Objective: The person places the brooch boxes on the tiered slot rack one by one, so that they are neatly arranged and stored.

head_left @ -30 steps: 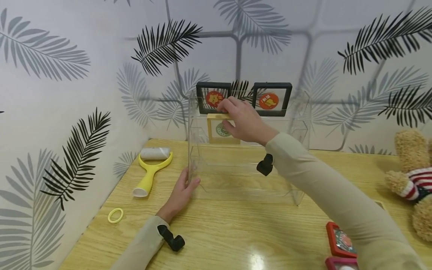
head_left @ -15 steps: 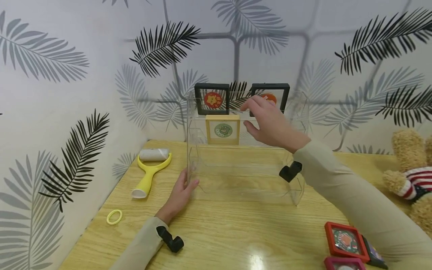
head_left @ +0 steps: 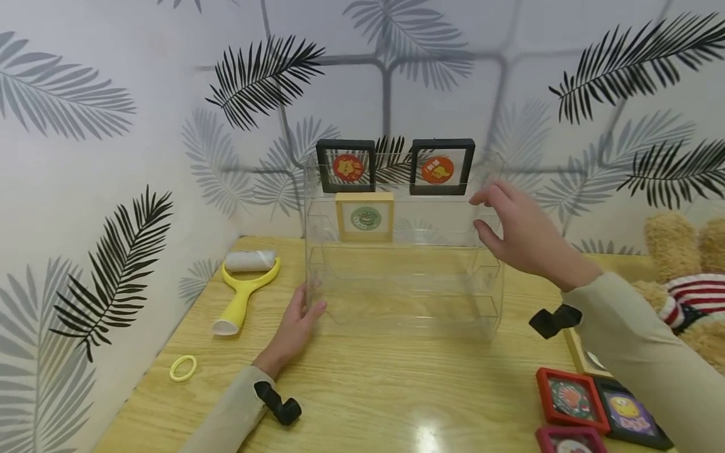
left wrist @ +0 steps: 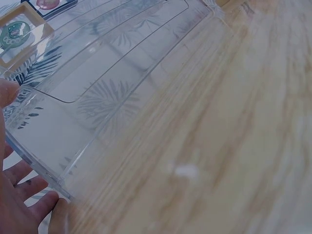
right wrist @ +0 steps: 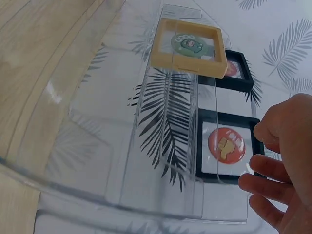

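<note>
A clear acrylic tiered display rack [head_left: 396, 308] stands on the wooden table. My left hand [head_left: 290, 330] holds its left side panel, thumb in front and fingers spread along the outer side in the left wrist view. On the top tier are two black display frames, one with a red star badge [head_left: 348, 167] and one with a red-orange badge [head_left: 437, 169]. Below the left one, a yellow frame [head_left: 365, 236] with a green badge sits on the second tier. My right hand [head_left: 523, 236] hovers by the rack's right end, holding nothing, its fingers loosely bent.
Lower right lie a red frame [head_left: 572, 397], a dark frame [head_left: 629, 412], a magenta frame [head_left: 571, 437] and a pale wooden one [head_left: 579, 352], partly under my sleeve. A teddy bear [head_left: 693, 296] sits far right. Leftward are a yellow-handled lint roller [head_left: 242, 296] and a yellow ring [head_left: 184, 369].
My right hand has let go of the yellow frame and moved right, past the black frames to the rack's right end. My left hand stays on the rack's side.
</note>
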The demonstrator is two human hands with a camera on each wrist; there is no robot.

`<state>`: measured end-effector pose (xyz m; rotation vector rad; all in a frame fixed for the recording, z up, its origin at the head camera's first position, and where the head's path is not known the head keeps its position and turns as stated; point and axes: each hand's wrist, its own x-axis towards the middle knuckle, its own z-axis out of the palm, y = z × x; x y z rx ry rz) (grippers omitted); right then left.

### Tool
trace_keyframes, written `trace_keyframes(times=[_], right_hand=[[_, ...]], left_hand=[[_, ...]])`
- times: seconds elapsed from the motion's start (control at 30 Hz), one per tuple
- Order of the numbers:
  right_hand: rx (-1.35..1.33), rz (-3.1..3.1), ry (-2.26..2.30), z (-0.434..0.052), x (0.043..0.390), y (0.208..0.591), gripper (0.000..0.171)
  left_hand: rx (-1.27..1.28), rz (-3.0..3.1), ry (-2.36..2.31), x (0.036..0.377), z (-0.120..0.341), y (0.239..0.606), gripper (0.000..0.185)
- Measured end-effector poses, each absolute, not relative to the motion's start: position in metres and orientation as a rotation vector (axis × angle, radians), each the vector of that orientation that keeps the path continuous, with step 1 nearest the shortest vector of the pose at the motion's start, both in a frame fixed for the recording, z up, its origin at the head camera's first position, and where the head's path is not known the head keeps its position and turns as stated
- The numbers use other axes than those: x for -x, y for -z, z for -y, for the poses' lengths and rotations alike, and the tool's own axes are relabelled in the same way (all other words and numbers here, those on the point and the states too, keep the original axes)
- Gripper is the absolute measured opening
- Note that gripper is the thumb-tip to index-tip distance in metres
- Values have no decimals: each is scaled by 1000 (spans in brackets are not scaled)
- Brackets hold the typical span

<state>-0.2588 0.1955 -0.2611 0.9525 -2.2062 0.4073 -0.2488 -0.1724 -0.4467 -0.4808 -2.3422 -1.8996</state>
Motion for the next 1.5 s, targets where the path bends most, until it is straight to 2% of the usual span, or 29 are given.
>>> trace_keyframes(times=[0.17, 0.43, 0.7, 0.87, 1.0, 1.27, 1.5], right_hand=[[-879, 2245, -435, -221, 252, 278, 27], [-787, 2369, -417, -263, 239, 312, 31], [-672, 2577, -397, -304, 235, 346, 25], [-666, 2762, -391, -324, 237, 363, 34], [-690, 2902, -385, -335, 238, 376, 35], [-668, 3051, -383, -345, 237, 397, 20], [-631, 3110, -409, -352, 239, 402, 22]], left_hand=[[459, 2367, 1928, 241, 172, 434, 55], [458, 2351, 1919, 247, 173, 446, 53], [449, 2359, 1909, 247, 173, 445, 53], [468, 2360, 1907, 248, 173, 446, 54], [465, 2361, 1910, 247, 173, 445, 54], [466, 2365, 1928, 247, 172, 445, 55], [471, 2364, 1916, 247, 173, 444, 55]])
